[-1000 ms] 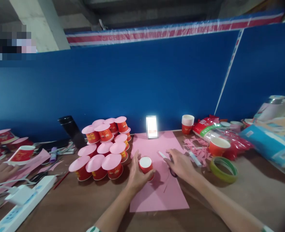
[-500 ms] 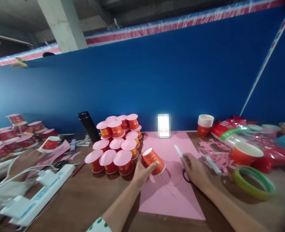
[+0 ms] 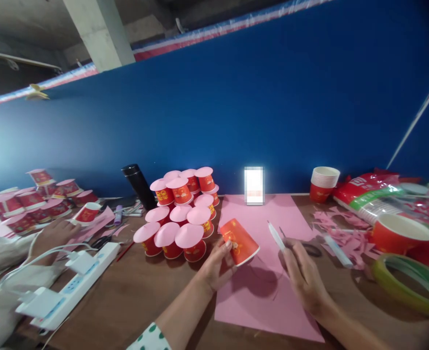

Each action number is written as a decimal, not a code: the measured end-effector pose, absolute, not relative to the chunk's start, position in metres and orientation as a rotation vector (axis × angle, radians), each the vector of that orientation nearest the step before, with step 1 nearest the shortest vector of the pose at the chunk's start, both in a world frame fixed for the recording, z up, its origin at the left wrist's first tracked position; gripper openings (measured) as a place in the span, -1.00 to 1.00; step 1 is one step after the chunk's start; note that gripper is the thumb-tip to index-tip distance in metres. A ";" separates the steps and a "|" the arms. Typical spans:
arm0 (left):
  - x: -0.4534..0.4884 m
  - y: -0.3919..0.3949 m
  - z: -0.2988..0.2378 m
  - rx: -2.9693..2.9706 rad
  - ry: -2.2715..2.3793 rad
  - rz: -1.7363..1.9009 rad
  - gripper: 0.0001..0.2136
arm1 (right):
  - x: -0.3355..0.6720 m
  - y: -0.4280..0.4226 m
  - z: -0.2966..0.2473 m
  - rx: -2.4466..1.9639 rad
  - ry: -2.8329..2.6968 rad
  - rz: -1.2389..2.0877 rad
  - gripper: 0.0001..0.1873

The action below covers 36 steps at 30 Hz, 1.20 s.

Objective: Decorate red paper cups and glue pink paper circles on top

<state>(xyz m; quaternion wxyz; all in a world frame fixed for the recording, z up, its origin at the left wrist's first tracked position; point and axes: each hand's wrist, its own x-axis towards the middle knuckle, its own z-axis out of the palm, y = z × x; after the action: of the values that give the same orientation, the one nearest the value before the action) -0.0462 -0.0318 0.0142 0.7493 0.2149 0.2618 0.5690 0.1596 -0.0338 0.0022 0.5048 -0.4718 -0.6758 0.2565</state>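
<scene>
My left hand [image 3: 217, 265] is closed around a red paper cup [image 3: 239, 241] with gold print, tilted above a pink paper sheet [image 3: 265, 316]. The cup's white-rimmed mouth faces down toward the lower right. A slim white pointed stick, like a pen [image 3: 277, 236], is gripped in my right hand [image 3: 305, 274], its tip aimed up and left toward the cup. Scissors [image 3: 312, 250] with a dark handle loop show partly beside and behind that hand. Left of the cup stand several stacked red cups, upside down or upright I cannot tell, topped with pink paper discs [image 3: 189, 235].
On the right are a cup stack [image 3: 323, 182], pink scraps [image 3: 340, 233], a glue tube [image 3: 338, 251], a large cup [image 3: 400, 236] and a tape roll [image 3: 407, 287]. A phone-like bright screen [image 3: 254, 185] stands behind. Leftward are a power strip [image 3: 76, 287], a black flask [image 3: 138, 185] and another person's hand [image 3: 56, 238].
The cup has turned so its side faces me and its upper opening no longer shows. My right hand has shifted slightly, still holding the white stick. The view has swung a little.
</scene>
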 end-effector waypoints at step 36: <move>-0.048 -0.028 0.011 0.369 0.575 1.148 -0.50 | 0.155 -0.046 0.007 -0.995 -1.850 0.323 -0.66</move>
<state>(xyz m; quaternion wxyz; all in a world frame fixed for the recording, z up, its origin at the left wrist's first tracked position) -0.0480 -0.0278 0.0110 0.7851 0.1713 0.2667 0.5322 0.1548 -0.0459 0.0065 0.4866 -0.4088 -0.7606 0.1326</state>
